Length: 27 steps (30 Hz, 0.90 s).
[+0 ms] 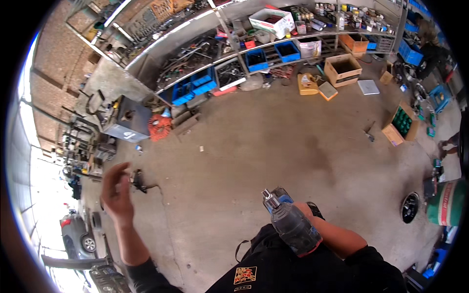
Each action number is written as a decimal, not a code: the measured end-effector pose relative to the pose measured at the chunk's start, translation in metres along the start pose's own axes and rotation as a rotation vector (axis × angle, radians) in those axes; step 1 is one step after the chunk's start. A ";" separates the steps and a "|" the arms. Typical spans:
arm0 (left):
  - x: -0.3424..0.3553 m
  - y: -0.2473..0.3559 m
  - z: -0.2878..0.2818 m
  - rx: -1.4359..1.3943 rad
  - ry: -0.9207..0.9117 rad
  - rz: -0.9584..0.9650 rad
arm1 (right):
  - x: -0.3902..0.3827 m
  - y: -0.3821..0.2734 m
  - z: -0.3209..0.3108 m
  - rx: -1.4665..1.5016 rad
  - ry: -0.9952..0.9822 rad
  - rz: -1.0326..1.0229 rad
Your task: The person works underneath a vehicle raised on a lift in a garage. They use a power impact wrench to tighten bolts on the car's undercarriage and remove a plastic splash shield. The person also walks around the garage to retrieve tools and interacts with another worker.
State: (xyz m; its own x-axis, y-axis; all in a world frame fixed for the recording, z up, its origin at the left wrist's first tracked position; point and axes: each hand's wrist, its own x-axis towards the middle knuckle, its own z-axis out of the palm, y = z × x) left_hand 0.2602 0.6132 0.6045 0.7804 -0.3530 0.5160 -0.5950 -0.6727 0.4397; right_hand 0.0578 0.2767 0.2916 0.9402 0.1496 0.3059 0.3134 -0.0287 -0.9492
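A cordless impact wrench with a dark grey body, blue parts and a bare metal square drive is close in front of my chest, its nose tilted up and to the left. My right hand grips it from the far side; the tool's body hides most of the fingers. Nothing is in my left hand, which is raised in the air at the left, fingers loosely bent and apart. On the floor just beyond that hand lies a small dark tool or part that I cannot make out.
Long metal shelves with tools, cans and blue bins curve along the far side. A cardboard box of green bottles, a wheel rim and a green drum stand at right. A grey toolbox and orange coil are at left.
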 end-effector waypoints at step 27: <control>0.397 -0.298 0.340 -1.418 -0.583 -0.265 | 0.661 0.164 -0.140 0.000 -0.572 0.006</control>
State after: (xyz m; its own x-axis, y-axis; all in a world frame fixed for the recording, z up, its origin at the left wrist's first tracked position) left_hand 0.8128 0.4524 0.4282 0.6526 -0.7489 0.1150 0.1417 0.2698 0.9524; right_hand 0.7495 0.2321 0.3482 0.7201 0.6608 0.2117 0.3081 -0.0311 -0.9509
